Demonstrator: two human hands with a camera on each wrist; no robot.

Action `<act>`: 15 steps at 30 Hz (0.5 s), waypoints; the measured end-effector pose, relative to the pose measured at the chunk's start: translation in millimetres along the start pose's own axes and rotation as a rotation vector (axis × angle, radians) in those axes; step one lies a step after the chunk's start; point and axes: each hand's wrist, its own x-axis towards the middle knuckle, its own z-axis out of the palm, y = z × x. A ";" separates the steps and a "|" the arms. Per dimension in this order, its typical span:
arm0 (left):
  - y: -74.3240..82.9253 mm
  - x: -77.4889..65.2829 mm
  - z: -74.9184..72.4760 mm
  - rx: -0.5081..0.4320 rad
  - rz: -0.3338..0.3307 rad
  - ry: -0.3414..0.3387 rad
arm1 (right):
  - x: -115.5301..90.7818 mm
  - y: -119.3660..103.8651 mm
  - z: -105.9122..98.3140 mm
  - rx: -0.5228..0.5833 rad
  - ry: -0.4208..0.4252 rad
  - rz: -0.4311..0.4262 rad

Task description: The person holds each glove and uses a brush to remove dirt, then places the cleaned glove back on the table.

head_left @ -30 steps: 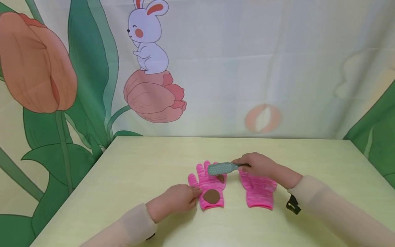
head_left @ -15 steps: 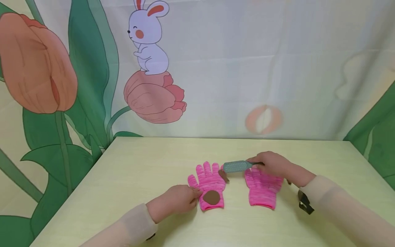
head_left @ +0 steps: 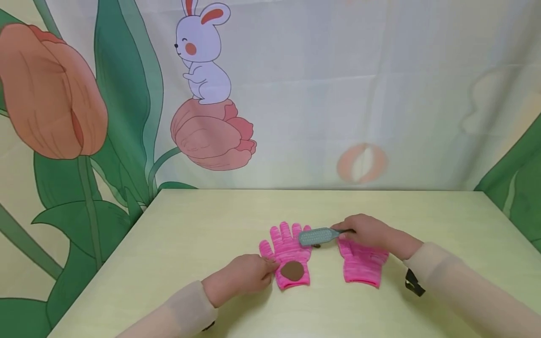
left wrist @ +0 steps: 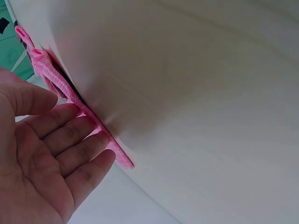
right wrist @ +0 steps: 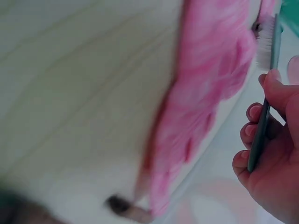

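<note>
Two pink knit gloves lie on the table. On the left glove [head_left: 291,249], a brown oval patch [head_left: 292,271] covers part of the cuff. My left hand [head_left: 249,273] touches that glove's left edge; in the left wrist view its fingers are extended, fingertips against the pink fabric [left wrist: 122,156]. My right hand [head_left: 365,230] grips the handle of a grey-green brush [head_left: 317,236], whose white bristles [right wrist: 265,44] show in the right wrist view. The brush head overlaps the left glove's right-hand fingers and mostly hides a brown piece there. The right glove [head_left: 365,267] lies partly under my right forearm.
The pale table [head_left: 203,225] extends around the gloves. Behind it hangs a curtain [head_left: 304,117] printed with tulips and a rabbit. In the right wrist view a small dark brown piece [right wrist: 124,205] lies by the right glove.
My right hand swung the brush right, off the left glove, then back left over its fingers. The right glove shifted slightly right. My left hand stayed in place.
</note>
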 end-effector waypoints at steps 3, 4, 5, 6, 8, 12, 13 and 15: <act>1.5 0.2 -0.6 0.003 0.000 0.006 | -6.5 11.4 -3.1 -0.007 0.002 0.026; 2.1 0.0 -1.2 0.005 0.003 0.011 | -8.4 15.3 -4.9 -0.016 0.009 0.037; 2.3 0.2 -1.2 0.005 0.005 0.014 | -11.1 19.2 -7.4 -0.032 0.017 0.051; 2.4 0.2 -1.5 0.004 0.008 0.017 | -14.1 22.5 -10.5 -0.048 0.028 0.074; 2.2 0.0 -1.2 0.005 0.011 0.020 | -19.9 29.2 -17.2 -0.080 0.054 0.134; -0.8 -0.3 1.1 -0.022 -0.008 -0.005 | -27.8 33.3 -30.9 -0.074 0.106 0.225; -1.8 -0.3 1.8 -0.031 -0.010 -0.010 | -28.5 32.6 -33.1 -0.067 0.119 0.223; -3.4 0.1 2.7 -0.046 -0.009 -0.011 | -27.5 28.5 -35.4 -0.047 0.134 0.201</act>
